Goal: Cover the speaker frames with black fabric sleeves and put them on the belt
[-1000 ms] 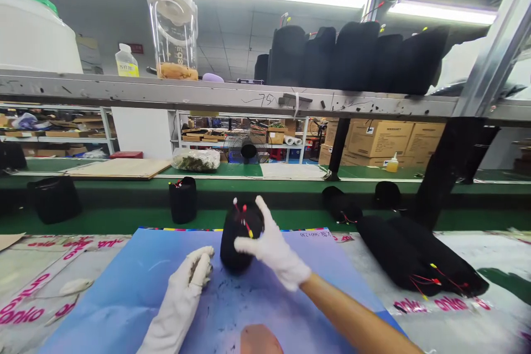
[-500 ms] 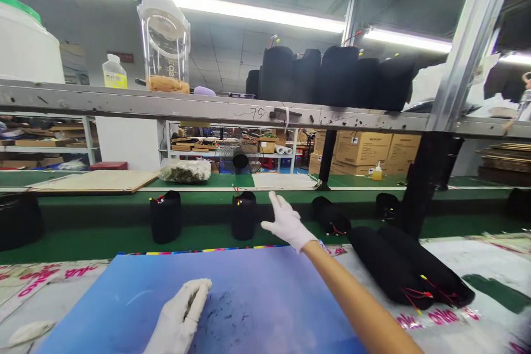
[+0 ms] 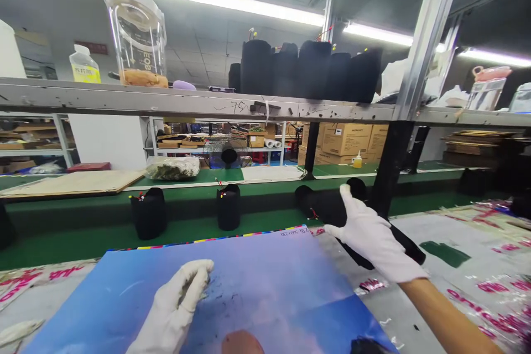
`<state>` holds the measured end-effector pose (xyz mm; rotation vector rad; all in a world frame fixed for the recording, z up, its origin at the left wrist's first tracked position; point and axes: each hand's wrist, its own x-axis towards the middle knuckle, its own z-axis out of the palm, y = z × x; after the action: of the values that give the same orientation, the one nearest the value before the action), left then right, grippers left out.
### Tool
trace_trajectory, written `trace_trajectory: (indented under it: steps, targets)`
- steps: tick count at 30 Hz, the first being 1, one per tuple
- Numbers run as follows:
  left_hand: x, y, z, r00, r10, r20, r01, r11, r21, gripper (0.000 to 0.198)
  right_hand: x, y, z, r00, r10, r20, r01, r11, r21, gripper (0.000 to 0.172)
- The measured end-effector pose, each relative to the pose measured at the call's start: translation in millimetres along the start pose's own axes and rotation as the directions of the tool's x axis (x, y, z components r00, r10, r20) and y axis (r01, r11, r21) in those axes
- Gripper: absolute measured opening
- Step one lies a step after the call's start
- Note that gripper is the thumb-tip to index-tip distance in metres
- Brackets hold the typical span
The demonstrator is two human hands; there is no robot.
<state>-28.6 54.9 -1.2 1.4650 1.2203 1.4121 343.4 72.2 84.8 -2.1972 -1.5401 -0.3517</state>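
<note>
My left hand (image 3: 173,301), in a white glove, is above the blue printed sheet (image 3: 136,276), its fingers curled to a pinch with nothing visible in them. Dark smudges mark the sheet beside its fingertips. My right hand (image 3: 373,238), gloved too, reaches out to the right with thumb and fingers apart. It passes in front of black wrapped cylinders (image 3: 409,243) lying past the sheet's far right corner and partly hides them; whether it touches them I cannot tell. Another black cylinder (image 3: 305,199) lies on the green belt, red wires at its end.
Two upright black cylinders (image 3: 149,215) with small connectors stand on the green belt (image 3: 186,221). Overhead, a metal shelf (image 3: 186,100) carries a clear jar (image 3: 139,38) and more black cylinders (image 3: 282,72). A dark post (image 3: 390,171) rises at the right.
My right hand has moved right, from beside the upright cylinder to in front of the lying ones. The view has shifted right. My left hand stays over the sheet.
</note>
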Motion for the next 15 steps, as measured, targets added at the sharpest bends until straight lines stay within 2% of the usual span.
trace_trajectory:
  steps: [1,2,3,5,6,7,9,10,11,13,15]
  targets:
    - [-1.7,5.9,3.5,1.000,-0.007,-0.002,0.007,0.997,-0.074,0.037,-11.5,-11.2,-9.5,0.999,-0.039,-0.030,0.043,0.992,0.118,0.108]
    - [-4.0,11.9,8.1,1.000,0.008,-0.003,-0.008,0.988,-0.157,0.041,-25.3,-23.4,-16.8,0.996,-0.064,-0.067,0.084,0.929,0.361,0.108]
    - [-6.9,17.7,13.6,0.999,0.046,0.001,-0.044,0.969,-0.244,0.048,-40.8,-36.4,-21.3,0.994,-0.098,-0.047,0.107,0.803,0.587,0.110]
    - [-14.7,27.9,25.6,0.989,0.144,0.024,-0.124,0.916,-0.380,0.076,-73.9,-63.7,-21.5,0.958,-0.281,0.059,0.076,0.446,0.892,0.116]
    - [-19.1,31.9,31.0,0.984,0.171,0.057,-0.133,0.904,-0.406,0.089,-89.6,-77.0,-17.8,0.919,-0.379,0.105,-0.001,0.266,0.964,0.117]
    - [-23.3,34.8,35.6,0.979,0.175,0.102,-0.119,0.906,-0.407,0.098,-103.5,-89.3,-12.1,0.849,-0.500,0.172,-0.112,0.147,0.983,0.119]
    - [-30.5,36.1,41.3,0.973,0.136,0.189,-0.058,0.927,-0.370,0.103,-123.7,-109.1,2.8,0.716,-0.658,0.235,-0.269,0.050,0.962,0.115]
    - [-33.1,34.4,42.7,0.972,0.114,0.205,-0.034,0.934,-0.356,0.101,-130.0,-116.2,11.2,0.661,-0.706,0.254,-0.323,0.038,0.946,0.114]
    - [-35.0,31.2,43.3,0.974,0.101,0.200,-0.024,0.934,-0.356,0.100,-134.0,-121.6,19.8,0.628,-0.732,0.263,-0.361,0.026,0.932,0.116]
    - [-37.5,22.0,43.6,0.983,0.096,0.156,-0.027,0.918,-0.395,0.102,-137.9,-128.7,36.0,0.597,-0.751,0.281,-0.443,-0.017,0.897,0.125]
    - [-38.7,12.7,44.0,0.988,0.107,0.115,-0.045,0.892,-0.449,0.100,-139.5,-132.6,48.6,0.599,-0.747,0.288,-0.505,-0.074,0.860,0.130]
